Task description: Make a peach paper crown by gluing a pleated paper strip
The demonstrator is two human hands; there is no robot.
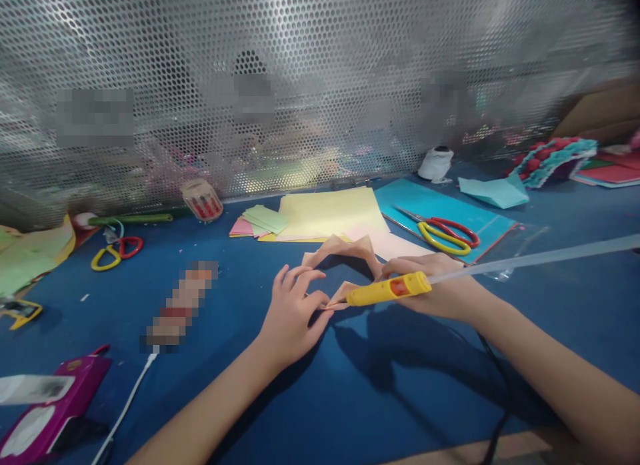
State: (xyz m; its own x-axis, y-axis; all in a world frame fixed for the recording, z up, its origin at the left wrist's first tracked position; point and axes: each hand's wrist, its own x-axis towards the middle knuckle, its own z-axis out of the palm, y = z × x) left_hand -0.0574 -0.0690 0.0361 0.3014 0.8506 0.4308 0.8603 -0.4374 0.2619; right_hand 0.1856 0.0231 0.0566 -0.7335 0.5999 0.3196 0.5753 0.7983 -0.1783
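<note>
My left hand (pixel 295 310) pinches one end of a peach zigzag-folded paper strip (pixel 345 246) between thumb and fingers. The strip curves round in an open ring just above the blue table. My right hand (pixel 440 288) is closed round a yellow hot glue gun (pixel 387 289); its grip is mostly hidden. A long translucent glue stick (pixel 535 256) sticks out of the gun's back toward the right. The nozzle points left, close to the strip's end by my left fingertips; whether it touches the paper I cannot tell.
Behind the strip lie yellow paper sheets (pixel 330 211) and a blue sheet (pixel 400 198) bearing red-and-yellow scissors (pixel 450 235). Another pair of scissors (pixel 117 253), a blurred-out device (pixel 183 305) on a white cable and a purple box (pixel 60 398) lie left. A perforated metal panel (pixel 320 131) stands behind.
</note>
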